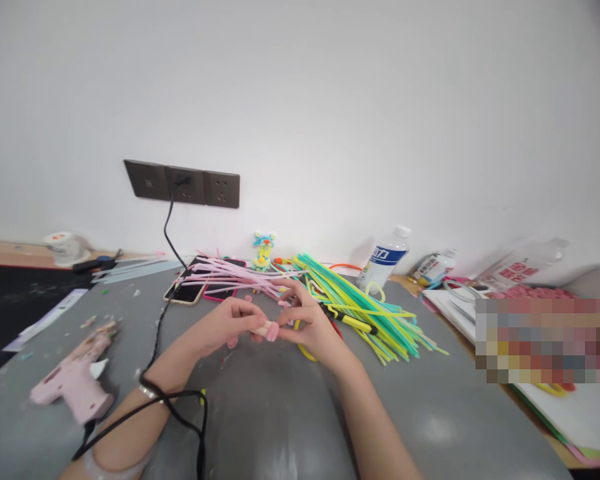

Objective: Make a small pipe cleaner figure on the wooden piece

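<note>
Over the middle of the grey mat, my left hand (230, 321) pinches a small pink fuzzy pipe-cleaner piece (270, 330) with a rounded end. Close on its right side, my right hand (307, 321) has thumb and fingers bent together at the same pink work, with a bit of pink showing between them. Fingers partly hide its shape. Just behind the hands lie pink pipe cleaners (230, 272). Green and yellow pipe cleaners (375, 310) spread to the right, with a yellow-and-black tool (353, 323) among them.
A pink glue gun (80, 383) lies at left, and a black cord (167, 397) crosses my left forearm. Phones (184, 293), a small pipe-cleaner figure (263, 252) and a bottle (384, 259) stand or lie toward the wall. Papers (587, 417) are at right, beside a blurred patch.
</note>
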Tool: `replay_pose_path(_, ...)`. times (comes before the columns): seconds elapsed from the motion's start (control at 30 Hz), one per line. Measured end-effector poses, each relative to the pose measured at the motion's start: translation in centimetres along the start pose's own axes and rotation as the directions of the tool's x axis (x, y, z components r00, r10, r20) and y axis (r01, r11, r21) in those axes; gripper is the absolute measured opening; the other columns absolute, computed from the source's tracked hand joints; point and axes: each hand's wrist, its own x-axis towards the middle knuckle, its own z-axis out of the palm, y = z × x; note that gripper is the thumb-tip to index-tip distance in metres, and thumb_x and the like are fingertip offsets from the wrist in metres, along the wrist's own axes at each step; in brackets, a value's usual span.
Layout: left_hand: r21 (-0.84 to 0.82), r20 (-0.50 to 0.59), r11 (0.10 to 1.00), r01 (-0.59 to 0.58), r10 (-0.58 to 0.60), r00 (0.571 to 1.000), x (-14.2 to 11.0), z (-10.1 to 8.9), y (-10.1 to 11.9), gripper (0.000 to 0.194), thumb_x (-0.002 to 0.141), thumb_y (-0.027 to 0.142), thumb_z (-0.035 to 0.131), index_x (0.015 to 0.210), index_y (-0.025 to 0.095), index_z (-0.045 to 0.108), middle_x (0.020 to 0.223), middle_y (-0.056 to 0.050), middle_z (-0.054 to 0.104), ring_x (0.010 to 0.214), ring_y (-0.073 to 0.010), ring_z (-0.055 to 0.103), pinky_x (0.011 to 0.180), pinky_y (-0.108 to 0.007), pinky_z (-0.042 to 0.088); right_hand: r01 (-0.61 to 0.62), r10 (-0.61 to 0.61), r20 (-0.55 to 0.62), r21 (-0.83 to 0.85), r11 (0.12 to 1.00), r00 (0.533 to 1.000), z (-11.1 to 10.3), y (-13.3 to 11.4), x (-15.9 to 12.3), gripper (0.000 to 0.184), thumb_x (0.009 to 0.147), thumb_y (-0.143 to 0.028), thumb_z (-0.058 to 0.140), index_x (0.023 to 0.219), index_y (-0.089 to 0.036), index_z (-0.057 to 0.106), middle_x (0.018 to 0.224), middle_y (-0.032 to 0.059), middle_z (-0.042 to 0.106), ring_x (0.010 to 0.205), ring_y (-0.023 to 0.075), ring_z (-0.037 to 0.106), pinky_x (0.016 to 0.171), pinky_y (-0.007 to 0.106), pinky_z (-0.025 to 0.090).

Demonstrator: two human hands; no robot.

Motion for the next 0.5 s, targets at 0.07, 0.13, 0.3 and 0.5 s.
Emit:
replay_pose_path(0.07,0.004,0.017,1.0,-0.001,0.001,1.0,-0.1,-0.1,-0.1,0.032,0.072,0.045,0.07,0.075,0.013,0.074,0.066,-0.007,0.069,0.059,-0.0139,0.061,0.039,-0.018,0.027,-0.035,0.033,0.052,0.046,0.998,0.998,0.1,-0.1,-0.1,0.017,0.081,-0.034,0.074,0.07,-0.021,0.073,0.12,0.0099,0.063,0.1,0.0221,0.06,0.086,0.037,0.049)
replay_pose_path(0.13,0.011,0.036,1.0,-0.001,0.0,0.999,-0.1,-0.2,-0.3,0.03,0.074,0.043,0.069,0.076,0.014,0.075,0.067,-0.007,0.071,0.058,-0.0138,0.061,0.04,-0.018,0.027,-0.088,0.076,0.116,0.1,0.991,0.99,0.1,-0.3,-0.1,0.016,0.084,-0.033,0.071,0.074,-0.021,0.074,0.089,0.0062,0.071,0.081,0.0186,0.063,0.078,0.033,0.05)
replay_pose_path(0.3,0.043,0.084,0.999,-0.01,0.007,0.996,-0.3,-0.2,-0.2,0.024,0.075,0.04,0.07,0.075,0.017,0.077,0.068,-0.006,0.073,0.058,-0.0141,0.062,0.043,-0.019,0.031,-0.211,0.174,0.188,0.197,0.957,0.967,-0.5,-1.2,0.1,0.021,0.09,-0.035,0.063,0.089,-0.019,0.076,0.085,0.006,0.074,0.076,0.0175,0.067,0.07,0.029,0.054)
replay_pose_path(0.5,0.061,0.148,0.998,-0.035,0.026,0.989,-0.3,0.3,0.4,0.024,0.077,0.038,0.068,0.074,0.016,0.076,0.071,-0.007,0.074,0.063,-0.0164,0.065,0.054,-0.022,0.043,-0.331,0.271,0.218,0.321,0.888,0.938,-0.5,-0.9,-0.3,0.026,0.095,-0.034,0.053,0.103,-0.019,0.072,0.089,0.0059,0.074,0.071,0.0162,0.071,0.068,0.029,0.059)
